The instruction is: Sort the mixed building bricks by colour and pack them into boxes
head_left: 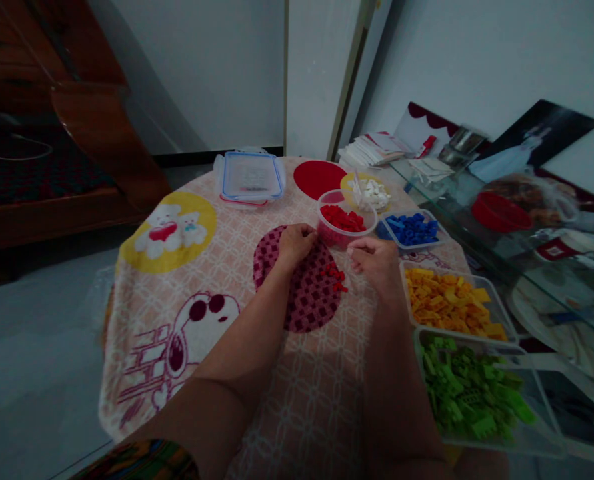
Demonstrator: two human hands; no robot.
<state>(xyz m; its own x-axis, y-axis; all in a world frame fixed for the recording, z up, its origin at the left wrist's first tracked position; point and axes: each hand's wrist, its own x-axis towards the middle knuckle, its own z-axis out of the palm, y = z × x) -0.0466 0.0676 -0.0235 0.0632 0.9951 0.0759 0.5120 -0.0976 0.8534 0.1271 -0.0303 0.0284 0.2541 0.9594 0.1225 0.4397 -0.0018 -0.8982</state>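
Note:
My left hand (297,244) is over the dark red checked circle on the cloth, its fingers curled together just left of a round clear tub (331,235). Red toy bricks (343,218) fill part of that tub. Close to the tub's front right side, my right hand (374,260) has thumb and fingers pinched. Whatever either hand may hold is too small or hidden to make out. Between the hands, a small scatter of loose red bricks (333,272) lies on the cloth, nearer my right hand.
Along the right stand boxes of blue bricks (411,229), yellow bricks (447,300) and green bricks (469,387). White pieces (375,195) lie behind the tub. Lidded boxes (253,176) sit at the back left. A cluttered glass shelf (501,247) borders the table's right side.

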